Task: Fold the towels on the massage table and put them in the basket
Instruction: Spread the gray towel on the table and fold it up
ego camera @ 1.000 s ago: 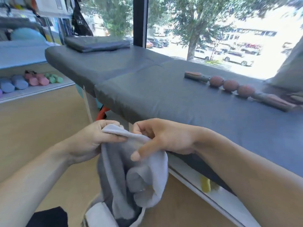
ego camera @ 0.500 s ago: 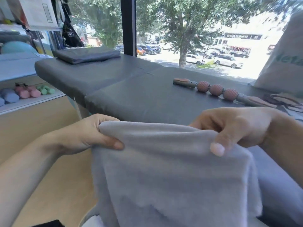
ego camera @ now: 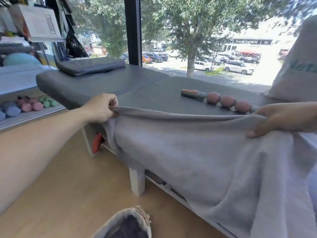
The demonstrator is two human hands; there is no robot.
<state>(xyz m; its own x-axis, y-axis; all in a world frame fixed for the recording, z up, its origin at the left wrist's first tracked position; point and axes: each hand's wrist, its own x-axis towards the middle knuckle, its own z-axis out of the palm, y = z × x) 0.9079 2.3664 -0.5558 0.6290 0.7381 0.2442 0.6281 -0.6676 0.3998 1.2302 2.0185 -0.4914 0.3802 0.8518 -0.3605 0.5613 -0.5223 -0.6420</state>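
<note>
A large grey terry towel (ego camera: 197, 152) is stretched out wide, long axis running left-right along the near edge of the dark grey padded tabletop (ego camera: 106, 86). Its top hem is pulled fairly taut between the two hands w/ a slight sag mid-span, and the rest hangs down over the front of the tabletop toward the wooden floor (ego camera: 60, 177), bunching in folds at lower right.

Left hand (ego camera: 101, 109): fingers curled, pinching the towel's upper-left corner just above the tabletop's near edge. Right hand (ego camera: 281, 119): holds the opposite top edge, thumb over the front of the cloth, other fingers behind it, so can't see them fully.

Behind the hem, on the tabletop, lies a massage roller stick with three reddish knobbly balls and grey-orange handles (ego camera: 221, 100), also lying roughly left-right; its right end sits close to the right hand, can't tell if touching. A folded dark grey cushion (ego camera: 91, 66) rests at the far left end of the tabletop.

A pale fabric basket with a frayed rim (ego camera: 127, 222) stands on the floor at bottom centre, something dark inside. Left shelf holds pastel dumbbells (ego camera: 30, 105).
</note>
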